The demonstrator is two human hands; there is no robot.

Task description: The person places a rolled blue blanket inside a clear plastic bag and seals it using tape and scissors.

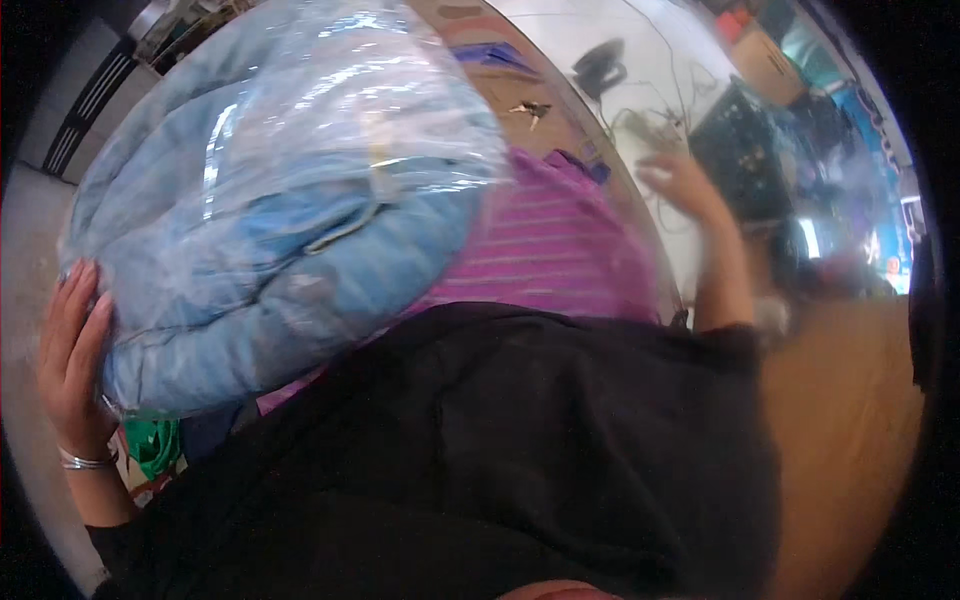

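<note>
A big rounded bundle of light-blue padded fabric (270, 290), possibly a folded quilt, is wrapped in shiny clear plastic. It covers the upper left of the view. My left hand (72, 345), with a silver bangle at the wrist, lies with long fingers flat against the bundle's left side. Off to the right, my right hand (685, 185) is raised, blurred, with fingers apart and nothing seen in it. Beneath and beside the bundle spreads a magenta cloth (560, 235) with pale stripes.
Past the cloth, a small metallic item (533, 110), perhaps keys, lies on a brown surface near blue-purple fabric (495, 55). A dark iron-like object (600, 68) and cords rest on white. Boxes (765, 65) and dark goods crowd the right. A green bag (153, 445) shows below my left hand.
</note>
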